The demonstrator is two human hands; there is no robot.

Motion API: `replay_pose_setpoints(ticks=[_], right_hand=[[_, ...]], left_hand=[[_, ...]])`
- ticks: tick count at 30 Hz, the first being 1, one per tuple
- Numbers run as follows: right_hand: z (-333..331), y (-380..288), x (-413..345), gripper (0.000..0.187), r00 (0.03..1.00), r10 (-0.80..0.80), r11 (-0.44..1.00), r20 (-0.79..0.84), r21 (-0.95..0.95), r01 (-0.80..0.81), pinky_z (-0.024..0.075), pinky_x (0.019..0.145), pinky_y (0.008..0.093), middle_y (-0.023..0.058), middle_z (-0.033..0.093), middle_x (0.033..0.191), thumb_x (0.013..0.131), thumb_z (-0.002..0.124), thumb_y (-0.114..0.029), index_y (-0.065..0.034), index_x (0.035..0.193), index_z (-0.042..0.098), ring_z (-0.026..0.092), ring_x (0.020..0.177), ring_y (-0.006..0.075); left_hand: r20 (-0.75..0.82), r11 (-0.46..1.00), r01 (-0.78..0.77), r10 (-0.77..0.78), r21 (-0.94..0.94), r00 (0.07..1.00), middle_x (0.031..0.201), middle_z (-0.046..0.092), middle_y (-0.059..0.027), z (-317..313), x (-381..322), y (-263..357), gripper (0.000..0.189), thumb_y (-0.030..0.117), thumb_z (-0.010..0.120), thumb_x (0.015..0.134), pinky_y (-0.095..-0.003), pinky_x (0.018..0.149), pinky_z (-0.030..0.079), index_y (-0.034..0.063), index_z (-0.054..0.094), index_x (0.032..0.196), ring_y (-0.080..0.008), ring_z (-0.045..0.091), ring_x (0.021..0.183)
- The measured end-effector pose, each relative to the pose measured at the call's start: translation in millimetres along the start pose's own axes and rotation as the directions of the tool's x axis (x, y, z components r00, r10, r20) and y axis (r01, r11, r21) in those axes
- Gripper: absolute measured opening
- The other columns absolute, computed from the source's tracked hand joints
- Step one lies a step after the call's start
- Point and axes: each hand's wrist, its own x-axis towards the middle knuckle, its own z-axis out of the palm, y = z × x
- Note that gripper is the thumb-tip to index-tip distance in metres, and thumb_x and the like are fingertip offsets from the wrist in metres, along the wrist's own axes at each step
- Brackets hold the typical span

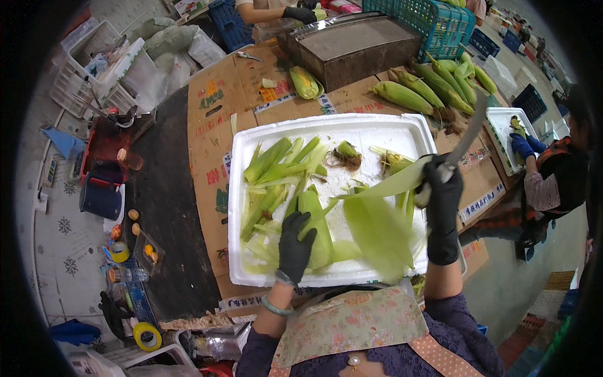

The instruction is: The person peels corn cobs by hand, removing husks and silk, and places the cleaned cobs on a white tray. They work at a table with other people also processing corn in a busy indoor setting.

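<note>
A white foam tray (330, 129) holds green corn husks (271, 162) and a cut corn stub with brown silk (347, 155). My left hand (296, 245), in a black glove, rests on pale green husk leaves (316, 226) at the tray's near side, its fingers spread over them. Raised over the tray's right edge, my gloved right hand (442, 188) grips a knife, whose curved blade (468, 129) points up and away. A long husk strip (395, 181) stretches leftward from this hand; below it hang broad leaves, blurred. Whether the right hand also pinches the strip is unclear.
Beyond the tray lie unhusked corn ears (403, 97), a partly opened ear (305, 83), a metal box (351, 45) and a teal crate (424, 28). A small knife (249, 57) lies on the cardboard. Co-workers' gloved hands are at the top and by a tray (506, 155) at right.
</note>
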Motion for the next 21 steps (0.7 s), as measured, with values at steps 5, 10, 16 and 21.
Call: replay_pose_setpoints(ticks=[5, 10, 16, 21], right_hand=[[-26, 18, 13, 0.012, 0.963, -0.251, 0.935, -0.097, -0.283, 0.215, 0.0435, 0.054, 0.0202, 0.0008, 0.059, 0.079, 0.083, 0.06, -0.003, -0.0029, 0.095, 0.058, 0.052, 0.063, 0.0053], [-22, 45, -4, 0.021, 0.992, -0.122, 0.951, -0.03, -0.289, 0.108, 0.0417, 0.05, 0.0185, 0.0001, 0.062, 0.089, 0.082, 0.061, -0.006, -0.0052, 0.104, 0.059, 0.054, 0.067, 0.0049], [3, 58, -24, 0.021, 0.981, -0.121, 0.92, 0.154, -0.353, 0.169, 0.0442, 0.051, 0.0199, 0.0005, 0.061, 0.087, 0.084, 0.061, -0.007, -0.0056, 0.105, 0.059, 0.056, 0.07, 0.0066], [21, 78, -63, 0.026, 0.882, 0.153, 0.91, 0.446, -0.412, 0.05, 0.0468, 0.064, 0.0297, 0.0134, 0.063, 0.089, 0.081, 0.065, -0.014, -0.0046, 0.104, 0.059, 0.06, 0.074, 0.0199]], left_hand=[[-0.157, 0.978, 0.179, -0.194, -0.107, 0.968, 0.084, 0.066, -0.0123, -25, 17, -1, 0.02, 0.01, 0.061, 0.082, -0.0311, 0.07, 0.048, -0.0015, 0.062, 0.099, -0.0251, 0.063, 0.074], [0.191, 0.421, 0.29, -0.262, -0.86, 0.946, 0.11, 0.057, -0.0092, -59, 45, 11, 0.04, 0.013, 0.059, 0.086, -0.0281, 0.075, 0.048, -0.0004, 0.046, 0.122, -0.0174, 0.058, 0.092], [0.226, 0.93, 0.107, -0.196, 0.353, 0.954, 0.118, 0.05, -0.0223, -8, 35, 10, 0.084, 0.036, 0.075, 0.069, -0.0377, 0.088, 0.044, -0.0024, 0.034, 0.131, -0.0331, 0.053, 0.105], [0.299, 0.978, 0.205, -0.186, -0.033, 0.936, 0.129, 0.043, -0.0215, -8, 38, -3, 0.081, 0.018, 0.074, 0.069, -0.0362, 0.095, 0.04, -0.0013, 0.029, 0.135, -0.0313, 0.046, 0.115]])
